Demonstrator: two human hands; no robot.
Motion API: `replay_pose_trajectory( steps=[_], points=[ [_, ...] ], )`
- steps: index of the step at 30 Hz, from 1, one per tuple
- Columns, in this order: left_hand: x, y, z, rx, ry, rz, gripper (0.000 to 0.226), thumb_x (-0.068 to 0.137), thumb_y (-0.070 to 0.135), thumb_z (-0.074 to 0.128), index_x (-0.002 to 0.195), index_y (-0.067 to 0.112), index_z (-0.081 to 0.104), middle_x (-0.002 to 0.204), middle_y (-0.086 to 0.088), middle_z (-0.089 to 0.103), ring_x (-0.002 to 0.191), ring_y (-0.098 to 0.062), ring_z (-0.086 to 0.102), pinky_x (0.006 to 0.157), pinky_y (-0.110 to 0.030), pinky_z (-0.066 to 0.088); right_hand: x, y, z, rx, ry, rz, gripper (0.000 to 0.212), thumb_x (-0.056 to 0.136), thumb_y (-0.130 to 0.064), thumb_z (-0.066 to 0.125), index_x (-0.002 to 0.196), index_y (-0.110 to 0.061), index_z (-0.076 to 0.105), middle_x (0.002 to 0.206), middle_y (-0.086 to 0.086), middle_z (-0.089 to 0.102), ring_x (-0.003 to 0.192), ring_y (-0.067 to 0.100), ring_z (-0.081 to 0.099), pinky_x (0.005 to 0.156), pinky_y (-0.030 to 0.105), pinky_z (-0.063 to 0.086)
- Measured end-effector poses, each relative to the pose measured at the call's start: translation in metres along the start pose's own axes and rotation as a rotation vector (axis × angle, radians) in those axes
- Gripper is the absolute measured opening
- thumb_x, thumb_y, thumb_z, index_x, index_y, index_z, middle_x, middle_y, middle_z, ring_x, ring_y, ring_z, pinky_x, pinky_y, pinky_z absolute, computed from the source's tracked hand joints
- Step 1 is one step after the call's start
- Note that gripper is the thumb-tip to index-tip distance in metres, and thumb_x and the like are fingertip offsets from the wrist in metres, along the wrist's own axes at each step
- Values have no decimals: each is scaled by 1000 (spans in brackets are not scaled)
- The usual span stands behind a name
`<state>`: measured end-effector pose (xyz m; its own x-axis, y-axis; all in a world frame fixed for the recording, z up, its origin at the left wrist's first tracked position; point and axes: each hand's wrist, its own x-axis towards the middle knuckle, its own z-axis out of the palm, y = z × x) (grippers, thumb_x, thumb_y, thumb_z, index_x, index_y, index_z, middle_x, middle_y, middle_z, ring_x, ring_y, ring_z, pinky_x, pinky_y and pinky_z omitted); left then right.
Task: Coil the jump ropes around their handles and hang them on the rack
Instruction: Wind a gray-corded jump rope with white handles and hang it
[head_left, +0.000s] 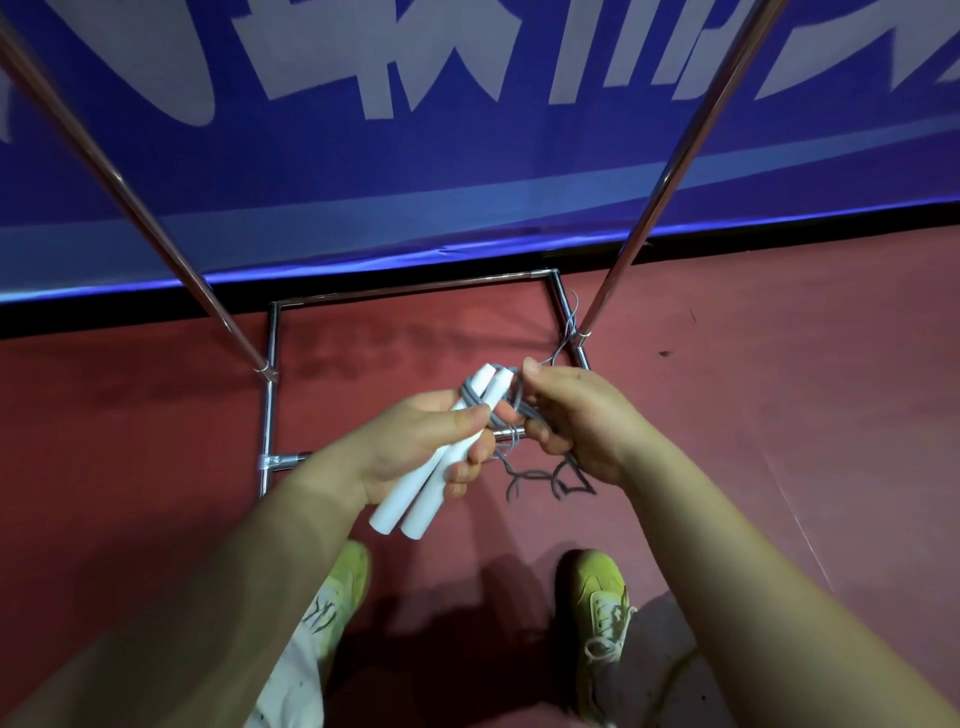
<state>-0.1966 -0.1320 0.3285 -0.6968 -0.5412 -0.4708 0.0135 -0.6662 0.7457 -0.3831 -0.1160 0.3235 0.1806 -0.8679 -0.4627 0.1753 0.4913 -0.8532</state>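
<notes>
Mid-wrap here, standing right at the rack (270, 395). Left hand (415, 447) with fingers curled tight round both white handles (441, 457), held side by side and pointing up and away. Right hand (576, 421) pinching the grey rope (475, 397) just beside the handle tops, thumb and fingers closed on it.

Tips for the wrap, just a guess from the look of it: keep the handles squeezed parallel so they don't scissor apart, lay each turn snug against the last one near the top, keep light tension from the pinching hand. Plenty of slack to feed in, loose loops dangling and lying on the red floor (779, 415) under the hands.

Count: two handles, one rope, one rack with two slanted poles, two yellow-green shoes (597, 597).
</notes>
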Motion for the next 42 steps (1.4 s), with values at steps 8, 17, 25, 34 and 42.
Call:
replay_pose_trajectory(
  steps=[8, 17, 25, 34, 42],
  points=[
    [-14, -3, 20, 4, 2, 15, 37, 81, 31, 56, 115, 18, 51, 64, -2, 56, 48, -13, 46, 46, -24, 41, -36, -3, 5, -354, 213, -207, 19, 90, -11, 64, 74, -1, 62, 41, -11, 40, 37, 3, 33, 39, 13, 29],
    [-32, -8, 42, 163, 89, 55, 29, 84, 37, 60, 103, 18, 50, 65, -4, 55, 49, -16, 47, 50, -25, 38, -66, 8, 15, -553, 388, -268, 40, 87, -29, 68, 63, 0, 54, 40, -11, 39, 37, 7, 31, 35, 18, 28],
    [-25, -27, 53, 360, 311, 139, 9, 96, 23, 56, 103, 25, 53, 65, 1, 60, 50, -15, 49, 51, -27, 42, -65, 25, 27, -574, 541, -217, 51, 82, -42, 69, 55, -14, 36, 43, -10, 25, 45, 9, 24, 47, 28, 24],
    [-10, -13, 25, 551, 401, 185, 15, 93, 43, 53, 86, 56, 54, 64, 5, 61, 52, -15, 53, 52, -29, 45, -31, 14, 34, -522, 415, -4, 57, 86, -55, 59, 56, -22, 23, 51, -5, 19, 44, 11, 18, 39, 22, 16],
    [-2, -6, 14, 468, 429, 112, 24, 91, 53, 51, 91, 30, 57, 66, 1, 61, 53, -17, 54, 54, -31, 46, -28, 2, 28, -684, 261, -28, 56, 92, -54, 50, 55, -13, 38, 52, 0, 31, 48, 14, 27, 46, 27, 23]
  ],
)
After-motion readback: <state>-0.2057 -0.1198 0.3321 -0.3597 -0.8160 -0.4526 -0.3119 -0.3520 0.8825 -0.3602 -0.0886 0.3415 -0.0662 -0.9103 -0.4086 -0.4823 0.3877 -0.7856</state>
